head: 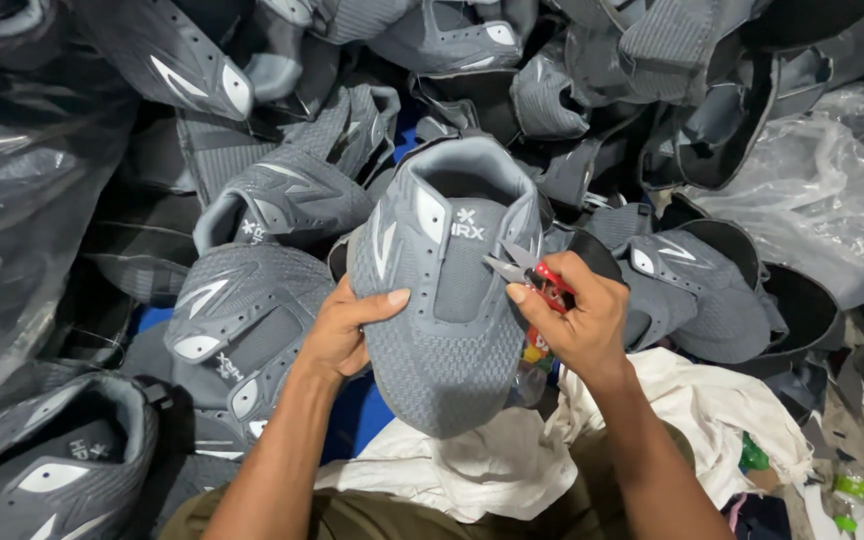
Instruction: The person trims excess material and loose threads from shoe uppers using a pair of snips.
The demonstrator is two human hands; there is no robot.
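While the left hand (pixel 344 330) grips the grey knit shoe upper (pixel 449 300), the right hand (pixel 574 318), fingers closed on red-handled thread snips (pixel 530 273), is trimming its side, apparently needing steady aim.

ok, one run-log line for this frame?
left hand: grips grey shoe upper | right hand: holds red snips, tips at upper's right edge | around: pile of uppers, white cloth

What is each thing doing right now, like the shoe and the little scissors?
Grey shoe upper: held up, toe end toward the person, opening away.
Left hand: gripping the upper's left side.
Right hand: closed around the snips.
Red-handled snips: blades at the upper's right edge.
Other grey uppers: piled loosely.
White cloth: crumpled on the lap.
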